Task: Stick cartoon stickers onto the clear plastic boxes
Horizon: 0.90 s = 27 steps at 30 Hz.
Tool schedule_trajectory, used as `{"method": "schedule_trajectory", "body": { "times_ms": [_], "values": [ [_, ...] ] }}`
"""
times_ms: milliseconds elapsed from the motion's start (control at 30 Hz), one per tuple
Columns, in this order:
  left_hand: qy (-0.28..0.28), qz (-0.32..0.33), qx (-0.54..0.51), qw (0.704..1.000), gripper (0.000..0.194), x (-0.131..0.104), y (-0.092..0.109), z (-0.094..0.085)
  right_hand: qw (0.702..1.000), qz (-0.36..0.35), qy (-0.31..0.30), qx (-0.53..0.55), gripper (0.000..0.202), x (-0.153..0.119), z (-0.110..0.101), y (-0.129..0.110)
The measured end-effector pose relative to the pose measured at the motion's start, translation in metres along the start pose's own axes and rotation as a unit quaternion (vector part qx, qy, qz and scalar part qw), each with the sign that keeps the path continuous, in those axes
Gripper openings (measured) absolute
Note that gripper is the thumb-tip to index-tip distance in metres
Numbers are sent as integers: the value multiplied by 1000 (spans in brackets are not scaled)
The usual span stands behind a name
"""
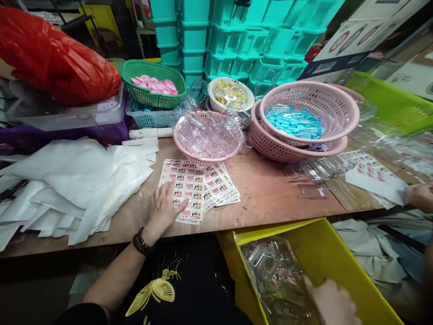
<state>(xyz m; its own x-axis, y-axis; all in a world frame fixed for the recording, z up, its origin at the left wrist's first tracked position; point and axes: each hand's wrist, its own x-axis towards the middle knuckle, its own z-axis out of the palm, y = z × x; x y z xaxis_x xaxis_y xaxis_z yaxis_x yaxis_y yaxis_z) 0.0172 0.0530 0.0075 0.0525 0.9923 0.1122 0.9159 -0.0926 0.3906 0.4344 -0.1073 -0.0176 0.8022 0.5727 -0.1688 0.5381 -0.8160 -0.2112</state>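
Observation:
My left hand (165, 208) lies with its fingers spread on the left edge of a sheet of cat stickers (194, 194). More sticker sheets (221, 183) fan out to the right beneath it. Behind them stands a pink basket (209, 155) holding clear plastic pieces (206, 135). Low on the right, my right hand (333, 300) is blurred inside a yellow bin (341, 257), beside clear plastic packages (277, 271), some with printed stickers. Its fingers are smeared by motion, and whether it holds anything cannot be made out.
White backing paper (84, 180) is heaped at the left. Stacked pink baskets (304, 151) with blue pieces, a green basket (152, 97) and a white bowl (250, 101) line the back. At far right, another person's hand (421, 196) touches a sticker sheet (375, 180).

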Motion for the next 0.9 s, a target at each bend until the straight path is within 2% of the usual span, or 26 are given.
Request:
{"method": "schedule_trajectory", "body": {
  "times_ms": [67,100,167,200,233,300,367,433,500,567,600,633,700,767,833,900],
  "values": [
    [23,-46,2,999,82,14,-5,1,996,-63,46,48,53,-9,-19,-57],
    [23,-62,-6,998,87,20,-8,4,985,-123,18,119,47,-16,-24,-92],
    [15,-73,-48,996,94,31,-12,11,933,-253,-118,228,43,-36,-21,-170],
    [13,-74,-79,994,96,34,-13,15,906,-307,-167,238,39,-47,-14,-209],
    [11,-74,-112,991,98,36,-15,18,894,-339,-183,229,35,-57,-5,-245],
    [3,-80,-172,982,98,36,-17,24,899,-344,-177,207,38,-74,15,-302],
    [-15,-81,-217,973,96,35,-19,25,904,-318,-162,236,46,-84,33,-333],
    [2,-76,-245,966,92,33,-21,23,899,-301,-161,275,47,-85,44,-340],
    [70,-87,-250,962,95,34,-24,17,881,-309,-174,313,36,-81,49,-332],
    [127,-126,-264,948,101,38,-26,12,850,-332,-199,358,21,-76,50,-321],
    [123,-146,-295,936,101,40,-27,10,830,-346,-218,379,16,-74,50,-317],
    [95,-160,-344,920,97,43,-29,9,811,-358,-239,397,14,-74,51,-313],
    [17,-176,-441,880,84,49,-34,9,780,-374,-279,418,18,-72,50,-311],
    [-11,-189,-468,863,71,53,-42,9,761,-382,-305,427,27,-68,43,-310],
    [19,-206,-436,876,60,57,-53,7,762,-383,-282,440,34,-57,26,-308],
    [53,-219,-405,886,49,61,-64,-2,781,-374,-166,471,37,-36,1,-308]
  ]
}}
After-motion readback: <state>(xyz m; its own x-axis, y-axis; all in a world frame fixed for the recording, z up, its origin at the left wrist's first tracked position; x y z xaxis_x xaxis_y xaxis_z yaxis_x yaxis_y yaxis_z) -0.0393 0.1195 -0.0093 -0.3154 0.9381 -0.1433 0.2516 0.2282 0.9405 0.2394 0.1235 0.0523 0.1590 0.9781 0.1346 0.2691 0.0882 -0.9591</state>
